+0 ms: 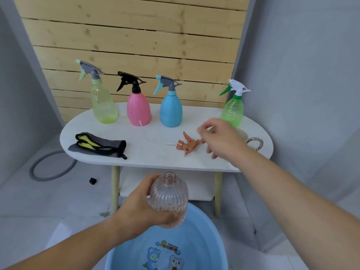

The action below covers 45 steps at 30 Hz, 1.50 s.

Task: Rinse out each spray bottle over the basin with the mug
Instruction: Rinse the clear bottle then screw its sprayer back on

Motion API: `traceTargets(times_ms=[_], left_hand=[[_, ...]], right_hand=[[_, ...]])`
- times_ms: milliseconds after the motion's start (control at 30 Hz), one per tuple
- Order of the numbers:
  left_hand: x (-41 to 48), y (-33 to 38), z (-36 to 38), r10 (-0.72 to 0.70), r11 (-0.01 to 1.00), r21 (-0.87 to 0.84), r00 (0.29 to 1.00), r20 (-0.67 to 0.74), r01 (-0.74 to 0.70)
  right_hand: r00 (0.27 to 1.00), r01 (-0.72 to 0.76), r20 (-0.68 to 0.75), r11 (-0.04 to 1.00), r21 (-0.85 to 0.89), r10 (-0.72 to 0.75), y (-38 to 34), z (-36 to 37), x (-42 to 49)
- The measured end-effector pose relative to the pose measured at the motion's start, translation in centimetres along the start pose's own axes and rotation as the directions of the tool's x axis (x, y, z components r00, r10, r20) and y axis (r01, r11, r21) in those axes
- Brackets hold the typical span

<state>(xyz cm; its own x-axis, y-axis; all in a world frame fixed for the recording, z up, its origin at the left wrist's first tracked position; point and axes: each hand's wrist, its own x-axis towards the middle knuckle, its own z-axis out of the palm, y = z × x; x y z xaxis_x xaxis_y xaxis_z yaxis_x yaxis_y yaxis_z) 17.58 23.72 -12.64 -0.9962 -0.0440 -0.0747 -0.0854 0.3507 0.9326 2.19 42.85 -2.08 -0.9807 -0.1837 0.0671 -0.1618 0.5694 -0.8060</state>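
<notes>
If upright, bottle (169,199) in left grip (137,210)

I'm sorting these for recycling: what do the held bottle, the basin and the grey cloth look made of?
Held bottle: clear pinkish plastic, glossy; its ribbed wall is see-through and catches light. Basin: opaque light-blue plastic, smooth, with printed cartoons. Grey cloth: soft matte fabric, kind unclear; it lies creased, with yellow patches and black trim.

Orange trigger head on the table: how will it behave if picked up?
Orange trigger head is probably light, being small plastic. Lying on its side with an irregular shape, it likely won't roll. Its thin clear tube curves across the table, so it may flex and trail.
</notes>
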Motion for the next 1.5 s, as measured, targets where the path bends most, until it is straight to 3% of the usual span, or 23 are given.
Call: traceTargets(times_ms=[33, 100, 167, 300, 467, 567, 667, 767, 833, 1000, 1100, 1167, 1300, 1500], left_hand=[[-0.1, 0.1, -0.1, 0.000, 1.000, -0.004, 1.000, -0.001, 0.000], [-0.3, 0.2, -0.5, 0.000, 1.000, -0.008, 1.000, 0.001, 0.000], [-0.4, 0.1, -0.9, 0.005, 1.000, -0.005, 1.000, 0.002, -0.005], [-0.7, -0.2, -1.8, 0.001, 1.000, -0.020, 1.000, -0.010, -0.001], [-0.6, -0.5, -2.5, 0.000, 1.000, -0.023, 1.000, -0.021, 0.000], [-0.5, -0.5, -2.8, -0.004, 1.000, -0.030, 1.000, -0.020, 0.003], [-0.5, -0.3, -3.0, -0.004, 1.000, -0.025, 1.000, -0.020, 0.003], [-0.4, -0.1, -3.0, -0.019, 0.999, -0.039, 1.000, -0.022, 0.018], [-0.3, -0.1, -3.0, -0.026, 0.999, -0.043, 0.999, -0.025, 0.025], [0.0, 0.0, -3.1, -0.034, 0.998, -0.052, 0.998, -0.046, 0.032], [0.2, -0.1, -3.0, -0.046, 0.998, -0.050, 0.997, -0.059, 0.043], [0.4, -0.1, -2.9, -0.048, 0.998, -0.040, 0.997, -0.062, 0.046], [0.7, -0.3, -2.7, -0.054, 0.998, -0.036, 0.997, -0.060, 0.052], [0.8, -0.4, -2.4, -0.053, 0.999, -0.012, 0.997, -0.063, 0.053]], right_hand=[[0.993, -0.020, 0.113, 0.999, -0.029, 0.023, 0.2, 1.3, 0.2], [0.980, 0.039, 0.201, 0.982, -0.184, -0.001, 1.1, 3.4, 0.8], [0.980, 0.094, 0.200, 0.932, -0.349, -0.024, 2.4, 4.9, 1.9], [0.976, 0.028, 0.209, 0.906, -0.423, 0.067, 4.2, 7.0, 4.2], [0.983, 0.041, 0.172, 0.837, -0.546, 0.064, 5.4, 8.7, 6.0], [0.986, 0.094, 0.164, 0.885, -0.456, -0.020, 4.1, 8.4, 5.2], [0.984, 0.108, 0.145, 0.993, -0.050, -0.100, 2.3, 7.2, 3.9], [0.990, 0.047, 0.105, 0.936, 0.349, -0.089, 0.3, 5.3, 2.5], [0.989, 0.050, 0.099, 0.890, 0.452, -0.106, -0.8, 4.0, 1.7], [0.983, 0.099, 0.089, 0.869, 0.485, -0.162, -2.2, -0.5, 0.8], [0.967, 0.241, 0.004, 0.915, 0.324, -0.256, -2.6, -2.9, 0.3], [0.939, 0.336, -0.006, 0.917, 0.216, -0.343, -3.6, -4.2, -0.5], [0.859, 0.501, 0.023, 0.849, 0.170, -0.512, -5.9, -5.6, -2.0], [0.781, 0.583, 0.120, 0.784, 0.213, -0.613, -7.7, -5.5, -3.3]])
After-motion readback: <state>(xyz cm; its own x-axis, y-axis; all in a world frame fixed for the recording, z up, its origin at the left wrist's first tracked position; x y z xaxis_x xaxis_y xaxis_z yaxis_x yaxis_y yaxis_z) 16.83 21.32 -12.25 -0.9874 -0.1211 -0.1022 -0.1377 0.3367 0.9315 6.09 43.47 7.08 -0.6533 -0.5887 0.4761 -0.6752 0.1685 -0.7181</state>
